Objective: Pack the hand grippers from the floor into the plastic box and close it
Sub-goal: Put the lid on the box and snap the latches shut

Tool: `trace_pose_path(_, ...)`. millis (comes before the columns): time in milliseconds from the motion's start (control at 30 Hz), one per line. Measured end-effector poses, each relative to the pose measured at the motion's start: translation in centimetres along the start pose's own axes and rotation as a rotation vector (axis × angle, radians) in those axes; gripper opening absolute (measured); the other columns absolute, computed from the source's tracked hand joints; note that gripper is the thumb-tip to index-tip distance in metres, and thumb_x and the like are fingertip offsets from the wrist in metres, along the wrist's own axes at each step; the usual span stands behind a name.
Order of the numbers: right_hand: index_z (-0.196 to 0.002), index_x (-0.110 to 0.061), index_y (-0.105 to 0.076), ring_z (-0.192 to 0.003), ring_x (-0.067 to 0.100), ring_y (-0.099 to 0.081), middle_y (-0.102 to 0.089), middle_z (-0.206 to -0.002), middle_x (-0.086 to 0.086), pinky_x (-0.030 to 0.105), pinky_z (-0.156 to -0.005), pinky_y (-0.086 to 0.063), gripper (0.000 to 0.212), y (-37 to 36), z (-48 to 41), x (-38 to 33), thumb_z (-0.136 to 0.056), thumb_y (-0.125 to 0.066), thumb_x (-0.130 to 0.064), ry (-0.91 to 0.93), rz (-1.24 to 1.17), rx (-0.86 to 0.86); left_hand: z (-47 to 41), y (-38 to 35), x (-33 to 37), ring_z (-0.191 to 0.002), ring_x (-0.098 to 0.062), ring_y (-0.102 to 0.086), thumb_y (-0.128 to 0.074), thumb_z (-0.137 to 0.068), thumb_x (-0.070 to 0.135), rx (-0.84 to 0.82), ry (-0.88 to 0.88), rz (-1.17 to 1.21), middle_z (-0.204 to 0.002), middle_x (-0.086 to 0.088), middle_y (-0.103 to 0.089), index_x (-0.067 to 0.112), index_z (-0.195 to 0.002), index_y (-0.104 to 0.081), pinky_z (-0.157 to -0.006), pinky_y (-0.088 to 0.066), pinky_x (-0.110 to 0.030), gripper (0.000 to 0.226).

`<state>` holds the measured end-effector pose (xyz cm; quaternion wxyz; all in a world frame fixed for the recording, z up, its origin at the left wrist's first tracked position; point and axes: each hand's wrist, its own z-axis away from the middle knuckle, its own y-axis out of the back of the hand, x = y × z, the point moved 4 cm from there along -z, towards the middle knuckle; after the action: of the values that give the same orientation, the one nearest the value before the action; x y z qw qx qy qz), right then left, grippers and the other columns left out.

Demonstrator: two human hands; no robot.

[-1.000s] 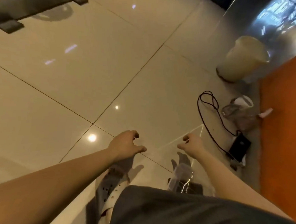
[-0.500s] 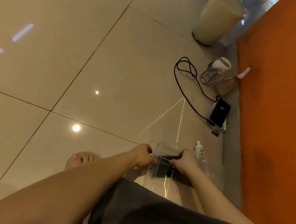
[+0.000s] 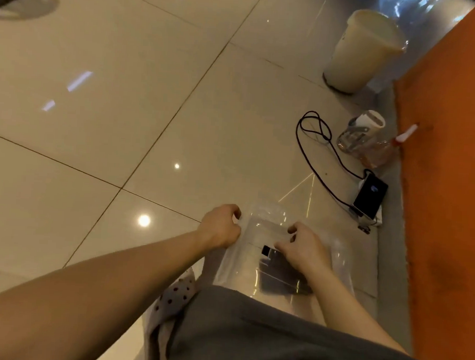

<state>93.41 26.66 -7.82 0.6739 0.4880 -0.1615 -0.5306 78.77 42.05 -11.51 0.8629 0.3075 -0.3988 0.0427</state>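
A clear plastic box (image 3: pixel 258 230) stands on the tiled floor just in front of my knee. Dark hand grippers (image 3: pixel 278 275) show through its walls, lying inside. My left hand (image 3: pixel 221 225) grips the box's left edge with curled fingers. My right hand (image 3: pixel 304 246) grips the right side of the clear top, fingers curled over it. Whether the lid is fully seated I cannot tell; the plastic is transparent and blurred.
A cream bin (image 3: pixel 364 49) stands at the back right by the orange wall (image 3: pixel 445 190). A black cable (image 3: pixel 315 145) runs to a dark phone (image 3: pixel 370 197) on the floor. A clear bottle and white cup (image 3: pixel 362 134) lie near the wall. A spotted slipper (image 3: pixel 175 295) sits by my leg.
Both hands came down from the air onto the clear box and now grip its two sides. The camera has tilted and shifted, bringing the box into fuller view.
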Motion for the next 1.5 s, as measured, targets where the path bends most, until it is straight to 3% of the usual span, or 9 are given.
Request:
trace_pose_path(267,-0.146,-0.025,-0.039,-0.081,0.019,-0.061,-0.061,-0.082,-0.002,0.039,-0.076,-0.054,0.062,5.4,0.2,-12.7,-0.092,-0.068,-0.032,0.347,-0.029,0.282,4.1,14.3,0.7,-0.077,-0.02,-0.072,-0.055,-0.093,0.011,0.309,-0.068,0.053,-0.086,0.0,-0.07,0.025,-0.112,-0.062,-0.076,-0.061,-0.046,0.025)
trace_pose_path(467,-0.121,-0.021,-0.05,-0.077,0.019,-0.063,-0.065,-0.078,-0.002,0.036,-0.071,-0.051,0.044,10.1,3.8,-25.4,-0.094,-0.056,-0.056,0.566,-0.157,0.41,11.9,26.5,1.2,-0.07,-0.015,-0.072,-0.057,-0.094,0.013,0.566,-0.101,0.077,-0.082,0.002,-0.071,0.028,-0.106,-0.063,-0.076,-0.062,-0.044,0.021)
trace_pose_path(567,-0.102,-0.019,-0.06,-0.078,0.022,-0.07,-0.071,-0.085,0.002,0.047,-0.074,-0.061,0.053,11.4,6.4,-31.5,-0.09,-0.05,-0.069,0.551,-0.495,0.227,17.1,31.6,1.3,-0.074,-0.013,-0.07,-0.058,-0.096,0.02,0.72,-0.136,-0.029,-0.086,0.008,-0.07,0.032,-0.11,-0.061,-0.076,-0.06,-0.043,0.019)
trace_pose_path(733,-0.095,0.0,-0.065,-0.072,0.029,-0.076,-0.075,-0.086,0.017,0.039,-0.061,-0.064,0.051,13.0,12.3,-40.8,-0.092,-0.066,-0.05,0.412,-0.895,-0.164,26.8,37.2,1.7,-0.084,-0.018,-0.064,-0.061,-0.098,0.031,0.949,-0.21,-0.295,-0.096,0.007,-0.069,0.033,-0.123,-0.056,-0.076,-0.056,-0.038,0.026)
trace_pose_path(1000,-0.126,0.004,-0.05,-0.079,0.028,-0.074,-0.071,-0.097,0.022,0.035,-0.052,-0.062,0.057,10.8,24.6,-51.4,-0.088,-0.076,-0.03,0.515,-0.551,-0.634,40.0,38.4,-0.1,-0.093,-0.019,-0.065,-0.064,-0.096,0.029,1.08,-0.231,-0.719,-0.124,0.002,-0.062,0.026,-0.136,-0.051,-0.076,-0.059,-0.034,0.042)
trace_pose_path(1167,-0.136,-0.001,-0.049,-0.078,0.025,-0.069,-0.067,-0.099,0.018,0.026,-0.044,-0.054,0.046,7.6,32.0,-54.5,-0.096,-0.066,-0.016,0.688,-0.27,-0.672,46.1,36.2,-1.3,-0.105,-0.024,-0.065,-0.07,-0.092,0.026,1.097,-0.174,-0.915,-0.126,-0.005,-0.066,0.02,-0.136,-0.058,-0.083,-0.056,-0.035,0.046)
trace_pose_path(1267,-0.13,0.0,-0.053,-0.088,0.027,-0.072,-0.068,-0.112,0.016,0.035,-0.062,-0.057,0.037,4.2,34.2,-55.0,-0.098,-0.062,-0.016,0.707,-0.21,-0.675,47.8,34.5,-3.1,-0.101,-0.02,-0.064,-0.072,-0.09,0.033,1.054,-0.09,-0.961,-0.122,0.0,-0.066,0.025,-0.136,-0.055,-0.081,-0.052,-0.029,0.049)
trace_pose_path(1367,-0.121,0.004,-0.057,-0.067,0.03,-0.074,-0.068,-0.116,0.019,0.032,-0.044,-0.055,0.023,-0.1,35.8,-53.9,-0.1,-0.055,-0.005,0.673,-0.311,-0.801,47.8,32.4,-5.9,-0.107,-0.016,-0.061,-0.072,-0.089,0.04,0.943,0.045,-0.881,-0.127,0.006,-0.062,0.029,-0.14,-0.046,-0.088,-0.052,-0.028,0.058)
trace_pose_path(1500,-0.134,0.01,-0.048,-0.112,0.042,-0.064,-0.058,-0.13,0.018,0.045,-0.083,-0.058,0.033,-6.3,34.9,-52.1,-0.104,-0.039,0.002,0.619,-0.443,-0.926,48.3,30.5,-11.0,-0.1,-0.011,-0.06,-0.064,-0.09,0.056,0.904,0.273,-0.492,-0.116,0.01,-0.062,0.033,-0.136,-0.047,-0.086,-0.054,-0.032,0.054)
